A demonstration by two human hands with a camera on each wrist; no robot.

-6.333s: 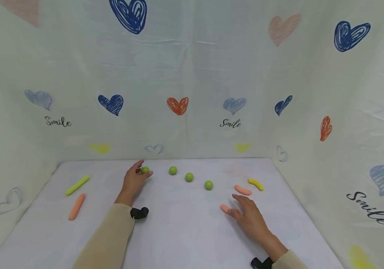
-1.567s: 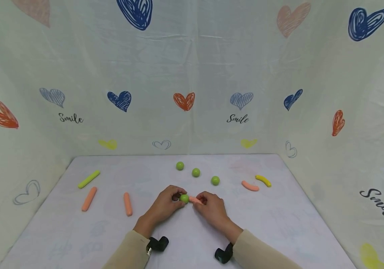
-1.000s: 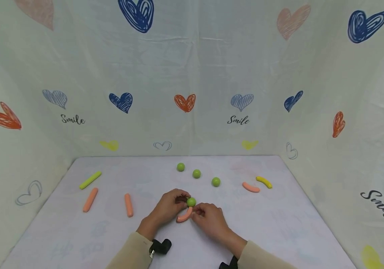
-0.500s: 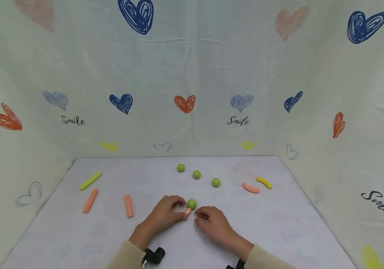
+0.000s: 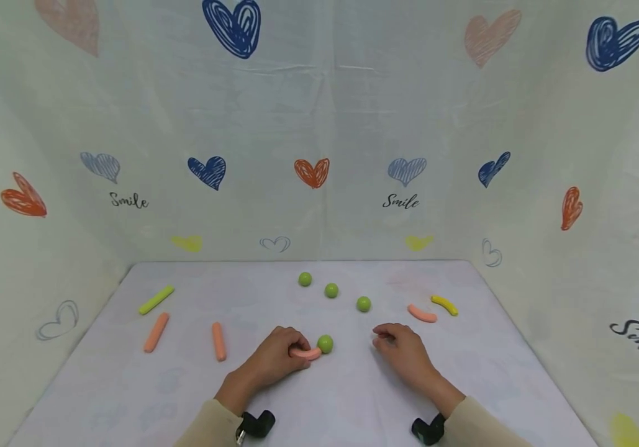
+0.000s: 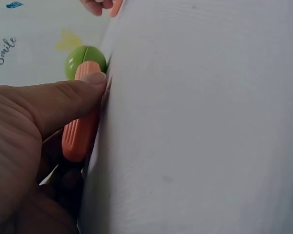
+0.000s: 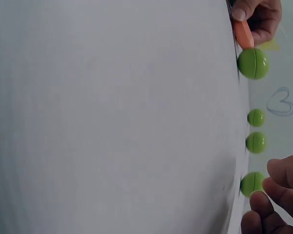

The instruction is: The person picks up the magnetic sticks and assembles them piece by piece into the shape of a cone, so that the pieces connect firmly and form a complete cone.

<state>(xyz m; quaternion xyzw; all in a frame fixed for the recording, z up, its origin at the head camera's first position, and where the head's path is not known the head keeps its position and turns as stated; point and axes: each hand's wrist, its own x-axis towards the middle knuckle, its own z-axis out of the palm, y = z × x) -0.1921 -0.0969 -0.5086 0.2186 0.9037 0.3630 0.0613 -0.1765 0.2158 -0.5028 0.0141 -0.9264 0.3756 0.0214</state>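
My left hand [image 5: 274,357] pinches a curved salmon-pink stick [image 5: 309,354] between thumb and fingers, low over the white table [image 5: 347,403]. In the left wrist view the stick [image 6: 78,136] looks ribbed, with the thumb across it. Its far end touches a green ball [image 5: 325,344], which has a thin seam in the left wrist view. Off to the right, my right hand [image 5: 408,360] holds nothing, its fingers loosely bent just above the table. The right wrist view shows its fingertips near another green ball [image 7: 252,184], apparently in front of it.
Three green balls, the nearest one [image 5: 363,304] rightmost, lie farther back. A second curved pink stick [image 5: 422,313] and a curved yellow stick [image 5: 444,305] lie right. Leftward are straight orange sticks [image 5: 218,341] [image 5: 156,333] and a lime stick [image 5: 156,300]. A patterned curtain [image 5: 353,124] hangs behind.
The left hand has brought a ball from the back to the middle. The right hand brought the curved stick against it, then let go and drew right. The left hand now holds the stick.
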